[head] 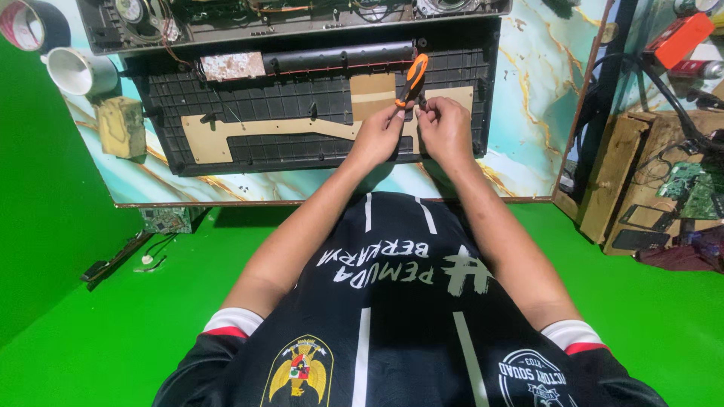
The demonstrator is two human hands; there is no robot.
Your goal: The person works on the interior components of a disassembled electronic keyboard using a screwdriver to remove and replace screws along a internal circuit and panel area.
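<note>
L hand (375, 138): fingers wrapped round the screwdriver (412, 81), orange/black handle, held tilted, handle end up toward the far side, tip down near the R hand.
R hand (445, 130): just beside the L hand, fingers pressed together in a pinch at the screwdriver tip; what they pinch is too small to tell.
Screwdriver pos: over the right-centre of the black panel, above the tan board.
Black panel (302, 105): ribbed plastic shell, lies flat on the tabletop, long black bar along its far edge.
Tan board (286, 128): thin cut-out sheet across the panel, both hands rest over its right part.
Tabletop (528, 98): marble-look, teal/white w/ gold veins.
Far side: open chassis (302, 19) w/ speakers + wires, touching the panel's far edge.
Left: white cup (75, 70), tape roll (30, 26), yellowish block (121, 124).
Right: wooden box (633, 181), circuit board (690, 188), black cables.
Floor (113, 324): green.
</note>
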